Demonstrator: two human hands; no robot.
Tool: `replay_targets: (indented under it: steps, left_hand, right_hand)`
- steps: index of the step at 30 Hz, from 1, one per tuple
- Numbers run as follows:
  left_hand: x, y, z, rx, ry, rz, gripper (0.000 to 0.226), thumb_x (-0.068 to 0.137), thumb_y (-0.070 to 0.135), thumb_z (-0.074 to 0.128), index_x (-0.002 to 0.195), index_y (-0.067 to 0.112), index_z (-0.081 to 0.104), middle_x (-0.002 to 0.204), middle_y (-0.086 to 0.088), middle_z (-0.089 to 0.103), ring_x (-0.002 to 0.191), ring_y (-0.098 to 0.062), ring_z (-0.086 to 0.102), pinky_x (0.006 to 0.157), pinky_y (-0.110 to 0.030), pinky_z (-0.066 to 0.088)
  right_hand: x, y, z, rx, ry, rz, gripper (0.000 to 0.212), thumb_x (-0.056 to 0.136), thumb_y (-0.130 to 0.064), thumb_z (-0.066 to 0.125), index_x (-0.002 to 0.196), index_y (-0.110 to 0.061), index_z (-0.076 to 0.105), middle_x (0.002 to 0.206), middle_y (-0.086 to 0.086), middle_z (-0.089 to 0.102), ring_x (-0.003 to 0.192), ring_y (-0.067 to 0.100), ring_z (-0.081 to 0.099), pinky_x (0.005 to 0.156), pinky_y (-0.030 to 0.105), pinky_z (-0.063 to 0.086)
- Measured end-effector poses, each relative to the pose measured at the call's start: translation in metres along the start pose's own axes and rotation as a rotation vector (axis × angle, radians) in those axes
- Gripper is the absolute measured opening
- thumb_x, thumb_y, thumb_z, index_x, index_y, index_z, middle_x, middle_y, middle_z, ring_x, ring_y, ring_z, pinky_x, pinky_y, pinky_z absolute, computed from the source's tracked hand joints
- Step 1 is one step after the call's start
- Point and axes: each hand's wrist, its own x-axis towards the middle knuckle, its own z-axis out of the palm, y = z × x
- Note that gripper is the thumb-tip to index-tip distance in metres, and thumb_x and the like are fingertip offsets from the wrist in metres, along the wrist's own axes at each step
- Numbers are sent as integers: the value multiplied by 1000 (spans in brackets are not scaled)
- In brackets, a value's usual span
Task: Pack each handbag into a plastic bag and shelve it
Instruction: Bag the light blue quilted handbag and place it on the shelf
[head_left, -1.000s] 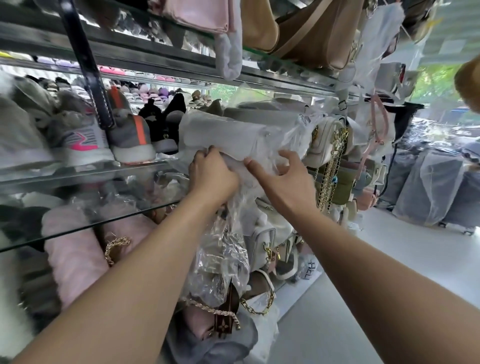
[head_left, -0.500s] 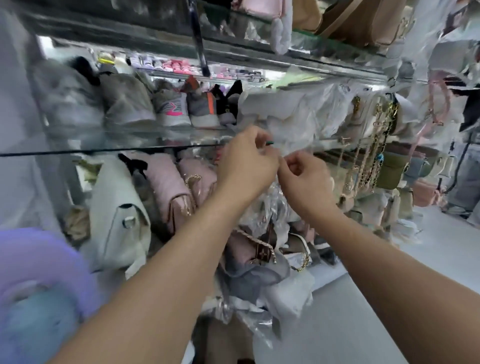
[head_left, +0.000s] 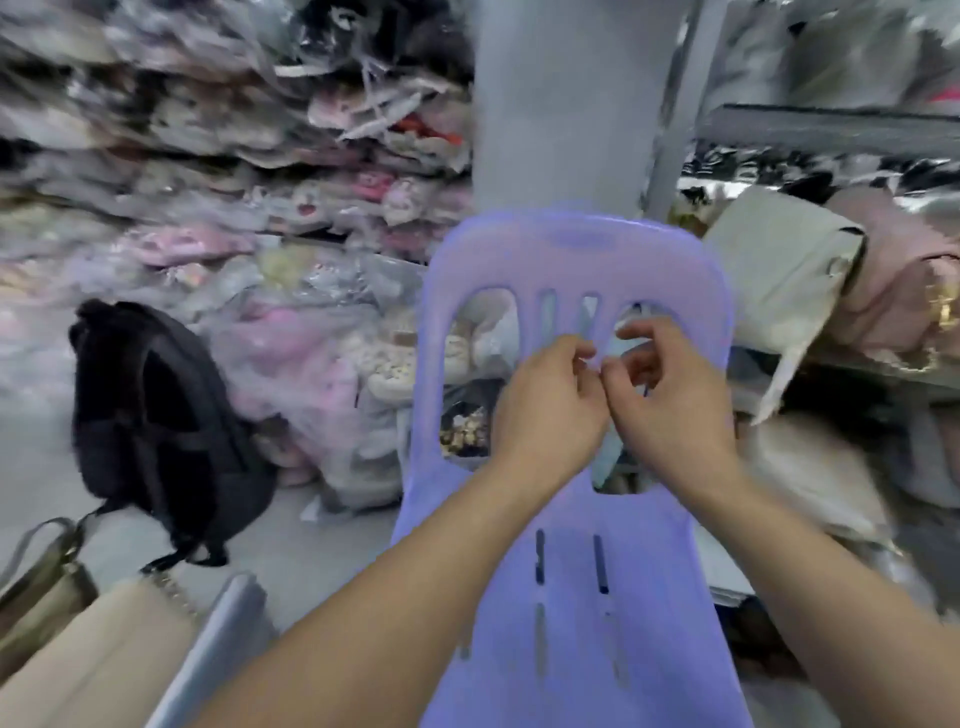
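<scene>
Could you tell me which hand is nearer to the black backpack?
Left. The left hand is right of the backpack, before the purple chair; the right hand is farther right.

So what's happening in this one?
A person faces a purple plastic chair with both hands raised in front of its backrest. The left hand and right hand meet fingertip to fingertip, fingers curled; the blur hides whether anything is between them. No handbag is in hand: a beige handbag lies at lower left, near a black backpack on the floor, and a cream handbag sits among stock at right.
</scene>
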Motion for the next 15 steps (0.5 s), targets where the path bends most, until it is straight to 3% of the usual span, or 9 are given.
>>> replay_targets:
  steps: [6,9,12,15]
  left_hand:
    - [-62,-131,-112,91,287,-225,26,92,24,53,117,29,60,114,8,67,103,-18,65,89,-41,54]
    - [-101,-189,-156,209,353,-307,25,91,25,54,115,27,63,111,5,69,102,-20,65,90,-41,53]
    - [-146,-252,-195,377,282,-459,24,90,30,55,113,27,62,111,2,68,103,-24,64,89,-42,53]
    - [-193,-306,-218,537,54,-731,43,90,42,55,130,28,53,129,-6,57,117,-32,57,96,-45,50]
  right_hand:
    - [-64,-72,143,131,-215,-172,22,87,-17,67,109,-23,66,77,-13,64,78,12,61,75,33,49]
    - [-105,-109,200,198,-293,-220,20,86,-26,63,105,-24,66,82,-10,65,80,17,63,77,37,52]
    - [-150,-133,251,220,-416,-232,15,88,-25,66,104,-24,66,79,-11,63,77,16,60,70,32,45]
    - [-197,-143,289,197,-565,-223,21,86,-21,67,108,-23,67,75,-17,58,78,13,58,70,28,41]
